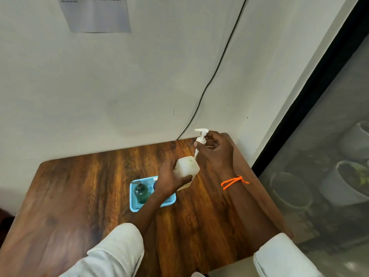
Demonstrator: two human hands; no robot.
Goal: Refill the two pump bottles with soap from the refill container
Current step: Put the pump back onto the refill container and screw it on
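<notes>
Left grip: my left hand (169,176) is curled around the side of the white bottle (186,166) and holds it above the tabletop (79,196), toward the far right corner.
Right grip: my right hand (216,150) pinches the white pump head (201,136) at its collar. The pump is lifted, and its tube runs down to the bottle's top.
White bottle: it is between my two hands, tilted a little, just right of the blue tray (132,206).
Green pump bottle (141,192): it stands upright in the left part of the tray.
Blue item (155,183): it is in the tray, mostly hidden behind my left hand; I cannot tell what it is.
Wrist: an orange cord bracelet (233,181) is on my right wrist.
</notes>
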